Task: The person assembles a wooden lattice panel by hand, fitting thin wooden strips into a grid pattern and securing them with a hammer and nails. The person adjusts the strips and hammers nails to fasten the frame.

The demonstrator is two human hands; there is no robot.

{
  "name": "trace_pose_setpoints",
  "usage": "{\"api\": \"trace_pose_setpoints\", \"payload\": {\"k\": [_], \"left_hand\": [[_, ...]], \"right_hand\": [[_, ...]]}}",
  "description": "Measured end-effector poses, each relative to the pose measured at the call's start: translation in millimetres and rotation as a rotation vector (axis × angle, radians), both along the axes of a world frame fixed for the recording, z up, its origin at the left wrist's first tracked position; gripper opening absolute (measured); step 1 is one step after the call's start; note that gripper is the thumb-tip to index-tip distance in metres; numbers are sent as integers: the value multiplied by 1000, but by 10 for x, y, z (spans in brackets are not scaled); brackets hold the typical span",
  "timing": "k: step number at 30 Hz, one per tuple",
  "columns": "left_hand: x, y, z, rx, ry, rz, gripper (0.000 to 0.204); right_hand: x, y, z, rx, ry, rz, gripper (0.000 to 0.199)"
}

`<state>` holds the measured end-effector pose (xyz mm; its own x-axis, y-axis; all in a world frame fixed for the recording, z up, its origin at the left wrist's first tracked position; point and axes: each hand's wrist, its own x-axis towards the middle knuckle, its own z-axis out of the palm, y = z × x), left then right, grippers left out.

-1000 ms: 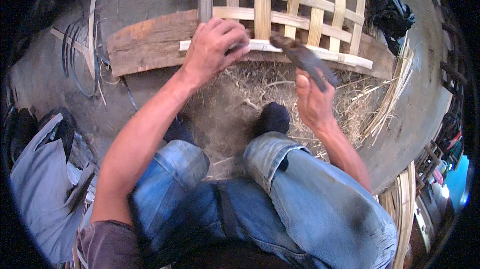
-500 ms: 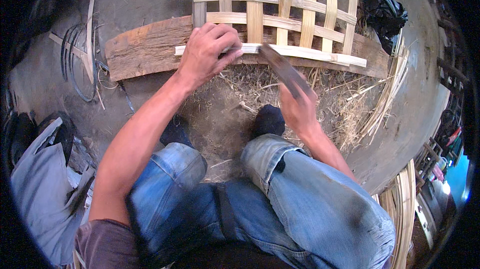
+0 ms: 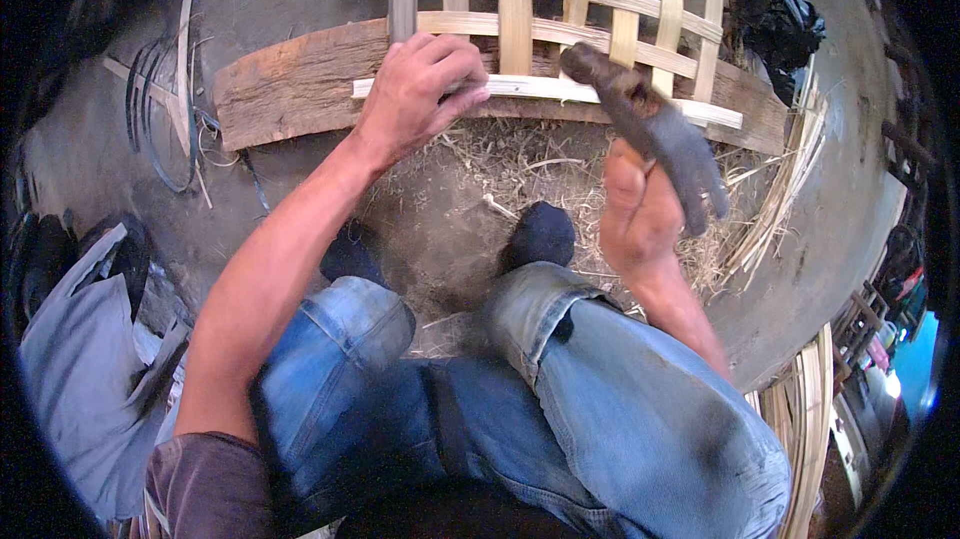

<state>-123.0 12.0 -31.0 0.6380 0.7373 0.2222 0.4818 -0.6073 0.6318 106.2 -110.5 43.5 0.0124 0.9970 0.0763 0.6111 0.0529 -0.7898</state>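
My right hand (image 3: 640,209) is wrapped around the handle of a claw hammer (image 3: 655,124), its dark metal head raised above the right part of a woven lattice of pale split bamboo (image 3: 515,9). My left hand (image 3: 425,89) lies over the lattice's near edge, fingers curled and thumb bent in against them. Whatever those fingers pinch is too small or hidden to make out. A pale bamboo strip (image 3: 540,89) runs crosswise under the slat ends, beside my left fingertips. Beneath the near edge lies a rough, weathered wooden plank (image 3: 290,84).
Shavings (image 3: 560,159) litter the ground between my feet and the plank. Thin loose strips (image 3: 780,194) lie to the right, near a crumpled black plastic bag (image 3: 780,24). Longer slats (image 3: 805,409) stand by my right knee. Grey cloth (image 3: 85,369) and a coiled cable (image 3: 150,129) are at left.
The hammer has lifted off the pale strip and swung up to the right with my right hand, its head now tilted into view. My left hand has stayed at the strip.
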Motion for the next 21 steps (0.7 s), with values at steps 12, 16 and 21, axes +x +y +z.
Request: {"api": "trace_pose_setpoints", "payload": {"k": [12, 16, 21], "left_hand": [[10, 53, -4, -45, -50, -19, 19], [40, 53, -12, -16, -68, -17, 19], [39, 39, 14, -62, -71, -13, 20]], "right_hand": [[-169, 336, 137, -452, -371, 169, 24], [-132, 235, 32, -434, -370, 110, 22], [-69, 176, 63, -306, -378, 130, 23]]}}
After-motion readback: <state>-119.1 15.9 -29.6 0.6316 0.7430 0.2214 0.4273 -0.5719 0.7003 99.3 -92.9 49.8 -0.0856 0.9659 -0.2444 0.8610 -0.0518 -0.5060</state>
